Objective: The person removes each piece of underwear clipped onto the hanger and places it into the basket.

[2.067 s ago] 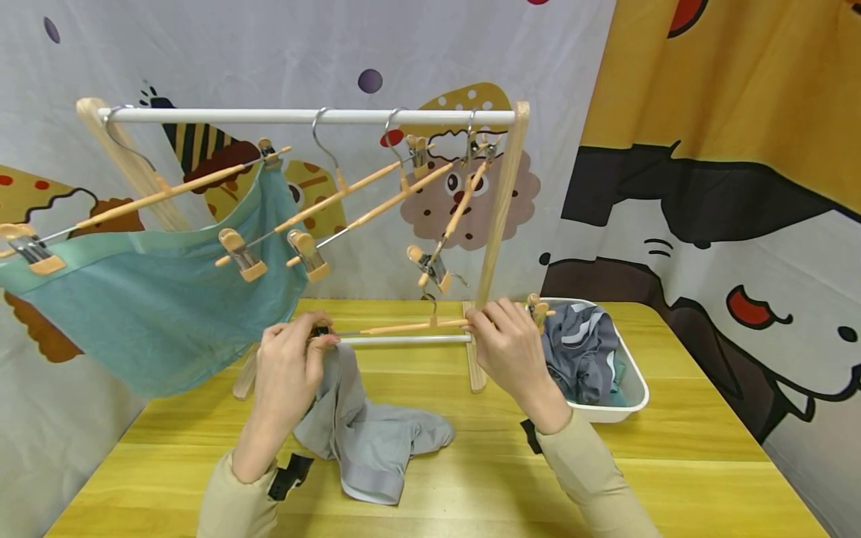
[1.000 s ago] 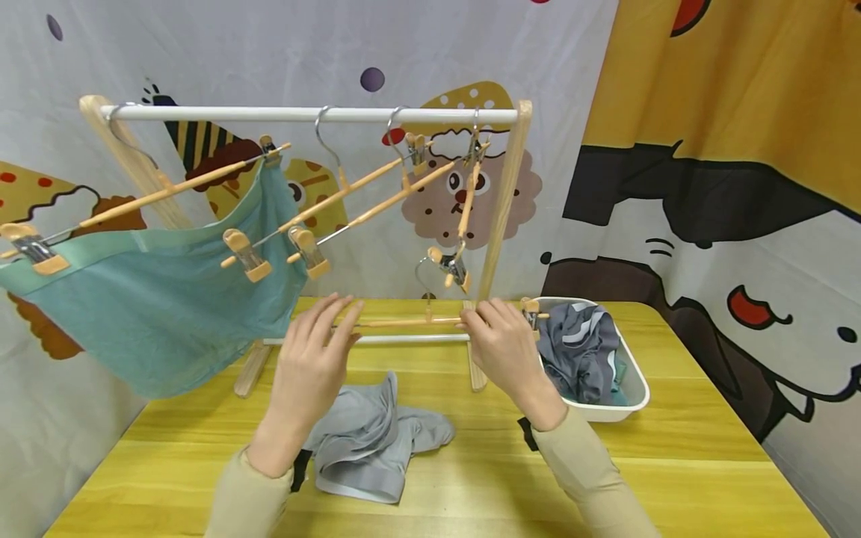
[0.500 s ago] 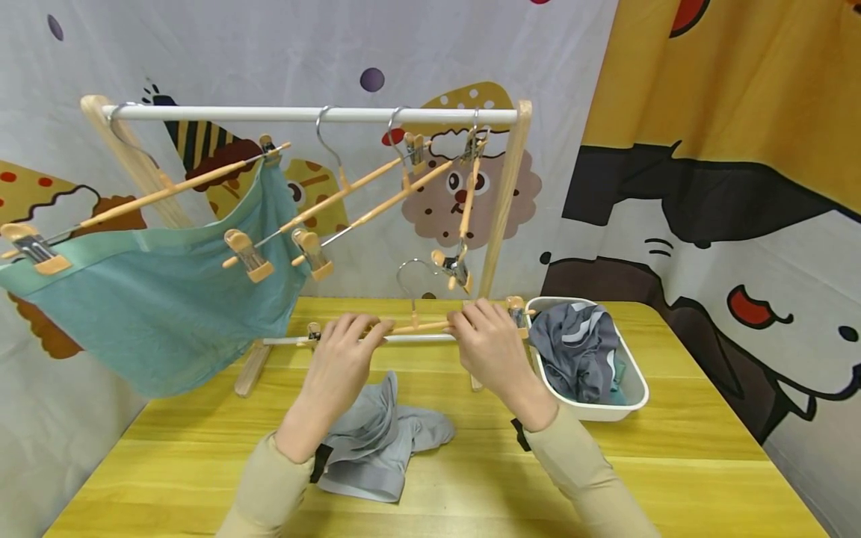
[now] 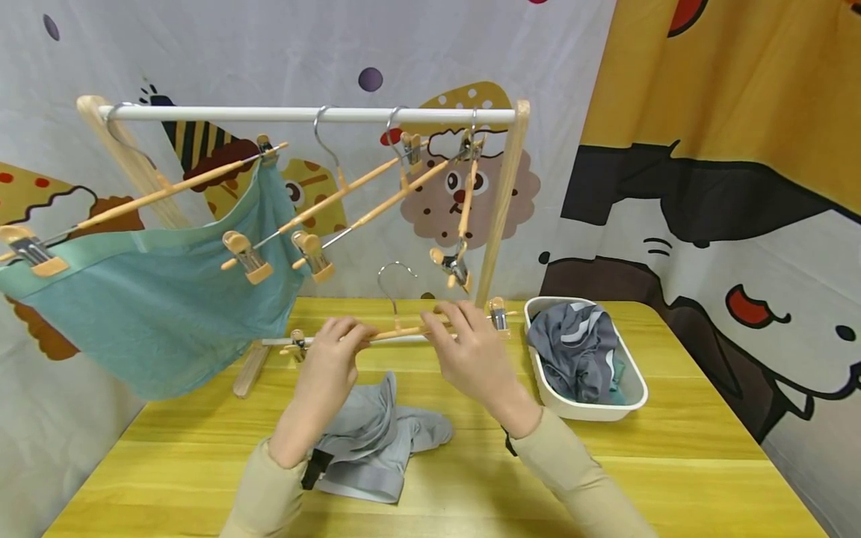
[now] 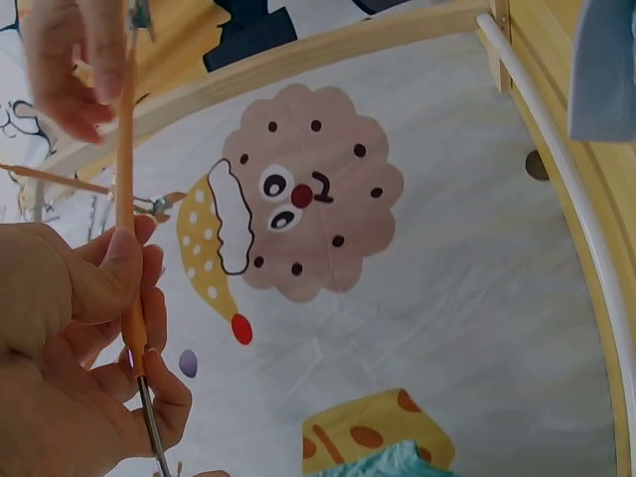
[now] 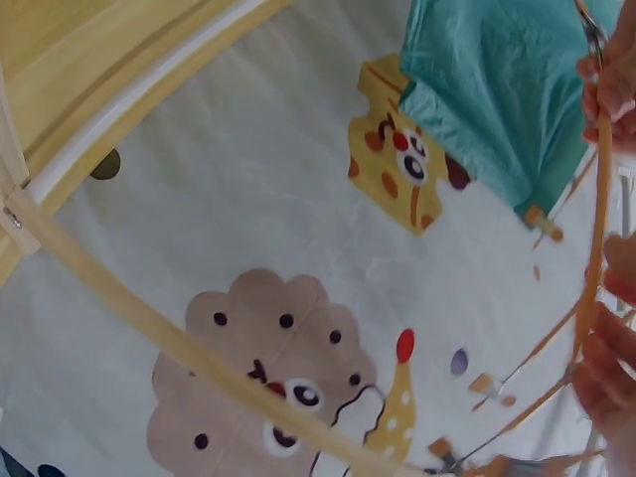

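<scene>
Both hands hold an orange clip hanger (image 4: 397, 332) level in front of the drying rack's lower bar. My left hand (image 4: 329, 366) grips its bar left of the hook; in the left wrist view, the thumb and fingers of the left hand (image 5: 89, 308) wrap the bar. My right hand (image 4: 474, 359) pinches the bar on the other side, and the right wrist view shows fingertips of the right hand (image 6: 608, 368) against it. The metal hook points up. A clip sits at each end, with no cloth in either. Below lies a crumpled light grey garment (image 4: 373, 437), partly behind the left forearm.
A wooden rack with a white top rail (image 4: 269, 114) stands behind. From it hang a teal garment (image 4: 175, 306) clipped on a hanger at left and several bare clip hangers (image 4: 336, 196). At right, a white bin (image 4: 572, 409) holds dark grey clothing (image 4: 578, 351) on the wooden table (image 4: 673, 463).
The left hand has let go of the left clip and moved right along the bar. The grey garment has dropped onto the table. Lately the hanger and right hand have shifted left.
</scene>
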Tool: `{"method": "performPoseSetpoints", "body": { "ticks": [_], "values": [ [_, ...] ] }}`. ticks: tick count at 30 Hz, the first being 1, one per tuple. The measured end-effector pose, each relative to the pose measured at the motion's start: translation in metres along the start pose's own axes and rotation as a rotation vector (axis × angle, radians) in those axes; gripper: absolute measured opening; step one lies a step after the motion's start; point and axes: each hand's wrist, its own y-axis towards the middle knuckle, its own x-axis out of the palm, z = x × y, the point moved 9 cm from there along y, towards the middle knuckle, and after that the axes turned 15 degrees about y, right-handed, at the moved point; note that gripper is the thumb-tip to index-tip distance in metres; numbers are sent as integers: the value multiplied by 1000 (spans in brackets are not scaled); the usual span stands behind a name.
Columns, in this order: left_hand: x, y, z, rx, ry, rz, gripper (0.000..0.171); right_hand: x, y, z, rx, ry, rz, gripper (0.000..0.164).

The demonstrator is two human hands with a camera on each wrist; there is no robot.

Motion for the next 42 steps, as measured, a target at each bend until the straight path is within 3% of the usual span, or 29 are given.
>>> {"method": "performPoseSetpoints", "body": {
  "ticks": [3, 6, 9, 16, 19, 22, 26, 29, 35, 42],
  "values": [
    [-2, -3, -7, -35, 28, -2, 16, 4, -1, -19, -97, 12, 44, 20],
    [-4, -6, -16, -74, 35, 4, 15, 21, -4, -36, -147, 97, -15, 18],
    [-8, -8, -24, -98, 21, 8, 15, 53, -11, -49, -121, 224, -220, 20],
    [-12, -12, -34, -122, 13, -5, 15, 136, -60, -68, 70, 397, -870, 79],
    [-14, -13, -37, -126, 13, 8, 15, 157, -78, -73, 144, 440, -1057, 96],
    [-15, -14, -39, -126, 8, 20, 14, 170, -89, -77, 190, 447, -1163, 105],
    [-13, -14, -39, -125, 3, 15, 13, 181, -97, -76, 222, 419, -1238, 106],
    [-13, -14, -39, -121, 5, 15, 13, 184, -98, -73, 220, 399, -1245, 95],
    [-13, -13, -40, -122, 3, 20, 12, 182, -96, -66, 150, 445, -1174, 51],
    [-10, -12, -40, -135, 0, 2, 13, 161, -92, -50, 132, 609, -1077, 46]
  ]
}}
